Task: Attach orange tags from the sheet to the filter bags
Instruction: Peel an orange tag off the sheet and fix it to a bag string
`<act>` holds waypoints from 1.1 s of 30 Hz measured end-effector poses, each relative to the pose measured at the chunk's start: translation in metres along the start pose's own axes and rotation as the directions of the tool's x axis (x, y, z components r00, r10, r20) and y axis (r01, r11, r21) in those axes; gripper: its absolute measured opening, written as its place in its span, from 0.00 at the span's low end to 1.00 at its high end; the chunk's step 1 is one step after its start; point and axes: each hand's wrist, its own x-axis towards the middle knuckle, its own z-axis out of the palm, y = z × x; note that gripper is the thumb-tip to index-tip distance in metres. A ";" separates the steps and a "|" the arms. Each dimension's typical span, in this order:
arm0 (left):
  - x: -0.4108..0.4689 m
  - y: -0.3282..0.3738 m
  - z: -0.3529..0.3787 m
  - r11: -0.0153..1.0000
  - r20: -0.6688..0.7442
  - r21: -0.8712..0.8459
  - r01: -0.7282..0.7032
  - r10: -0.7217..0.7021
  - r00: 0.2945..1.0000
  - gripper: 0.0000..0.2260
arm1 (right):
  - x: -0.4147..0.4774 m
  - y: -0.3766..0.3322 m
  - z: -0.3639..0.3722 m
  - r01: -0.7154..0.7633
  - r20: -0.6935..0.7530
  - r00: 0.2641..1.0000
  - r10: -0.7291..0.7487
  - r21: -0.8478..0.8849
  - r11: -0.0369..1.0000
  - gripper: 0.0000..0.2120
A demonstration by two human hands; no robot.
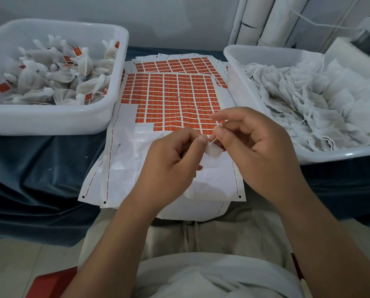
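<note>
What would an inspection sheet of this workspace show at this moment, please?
Surface: wrinkled dark blue cloth over the table.
Job's things: tag sheet, near rows peeled; left tub of tagged bags; right tub of untagged bags.
Clutter: nothing seen.
Grippers: left hand pinches a small filter bag; right hand pinches its string.
Cables: thin white cord, upper right.
Surroundings: white rolls against the wall; red object on the floor.

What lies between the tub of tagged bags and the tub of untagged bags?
In the head view, the sheets of orange tags lie there, on dark blue cloth.
</note>
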 end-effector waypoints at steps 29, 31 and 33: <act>0.009 -0.001 -0.017 0.613 0.407 -0.513 0.601 -0.443 0.799 0.12 | -0.003 0.007 0.015 0.010 0.002 1.000 -0.011 0.156 0.988 0.14; 0.009 -0.005 -0.018 0.591 0.455 -0.520 0.616 -0.419 0.786 0.12 | -0.002 0.008 0.014 0.007 0.009 1.000 -0.008 0.158 0.987 0.13; 0.009 -0.006 -0.017 0.593 0.470 -0.516 0.618 -0.407 0.783 0.11 | -0.002 0.009 0.014 0.001 0.021 1.000 -0.005 0.165 0.986 0.14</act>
